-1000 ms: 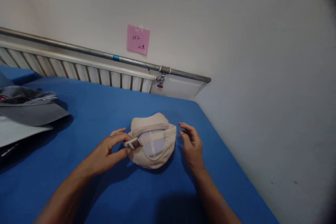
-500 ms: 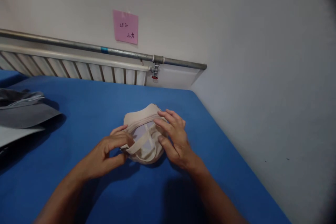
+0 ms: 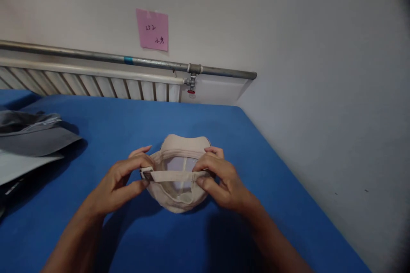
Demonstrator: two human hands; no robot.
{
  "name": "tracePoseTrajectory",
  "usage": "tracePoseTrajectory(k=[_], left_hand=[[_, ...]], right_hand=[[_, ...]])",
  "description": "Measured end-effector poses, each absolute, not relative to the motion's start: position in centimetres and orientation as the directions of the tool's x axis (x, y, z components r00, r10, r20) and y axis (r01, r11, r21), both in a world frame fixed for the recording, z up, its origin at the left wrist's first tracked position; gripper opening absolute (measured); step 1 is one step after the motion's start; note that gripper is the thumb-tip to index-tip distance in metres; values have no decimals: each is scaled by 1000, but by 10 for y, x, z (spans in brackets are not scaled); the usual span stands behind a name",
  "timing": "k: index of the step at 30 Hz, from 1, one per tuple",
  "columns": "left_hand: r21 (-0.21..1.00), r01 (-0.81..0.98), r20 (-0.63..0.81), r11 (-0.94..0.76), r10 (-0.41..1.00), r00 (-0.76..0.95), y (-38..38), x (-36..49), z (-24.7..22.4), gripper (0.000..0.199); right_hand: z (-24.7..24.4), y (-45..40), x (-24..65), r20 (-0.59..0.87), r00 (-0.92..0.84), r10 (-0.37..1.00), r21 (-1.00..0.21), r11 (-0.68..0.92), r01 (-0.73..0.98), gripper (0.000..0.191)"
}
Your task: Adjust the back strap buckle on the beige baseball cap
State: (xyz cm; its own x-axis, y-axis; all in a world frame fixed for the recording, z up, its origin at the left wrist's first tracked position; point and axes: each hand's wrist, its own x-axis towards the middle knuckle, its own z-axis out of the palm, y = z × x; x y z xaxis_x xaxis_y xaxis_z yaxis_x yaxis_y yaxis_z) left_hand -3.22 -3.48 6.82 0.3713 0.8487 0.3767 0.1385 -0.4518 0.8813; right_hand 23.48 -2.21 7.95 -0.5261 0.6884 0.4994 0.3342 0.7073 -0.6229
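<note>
A beige cap [image 3: 179, 200] lies upside down on the blue surface [image 3: 128, 123], its brim pointing away from me and its inside showing. Its back strap runs across the near part of the opening. My left hand [image 3: 123, 179] pinches the cap's left edge by the strap's end, where a small dark patch shows. On the right edge, by the strap's other end, my right hand [image 3: 219, 177] grips the cap between thumb and fingers.
Grey and white caps [image 3: 38, 138] lie overlapping at the far left. Behind the blue surface are a white radiator [image 3: 121, 88], a metal pipe [image 3: 153, 63] and a red-handled valve [image 3: 191, 91]. A pink note [image 3: 153, 30] hangs on the wall.
The cap has turned so its brim points straight away and its strap lies level. My right hand has moved from the inner right side to close on the strap's right end.
</note>
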Motion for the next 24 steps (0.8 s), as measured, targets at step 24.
tracePoseTrajectory(k=[24], left_hand=[[961, 187, 85, -206, 857, 509, -36, -32, 62, 14]], right_hand=[[64, -12, 246, 75, -422, 903, -997, 74, -19, 16]])
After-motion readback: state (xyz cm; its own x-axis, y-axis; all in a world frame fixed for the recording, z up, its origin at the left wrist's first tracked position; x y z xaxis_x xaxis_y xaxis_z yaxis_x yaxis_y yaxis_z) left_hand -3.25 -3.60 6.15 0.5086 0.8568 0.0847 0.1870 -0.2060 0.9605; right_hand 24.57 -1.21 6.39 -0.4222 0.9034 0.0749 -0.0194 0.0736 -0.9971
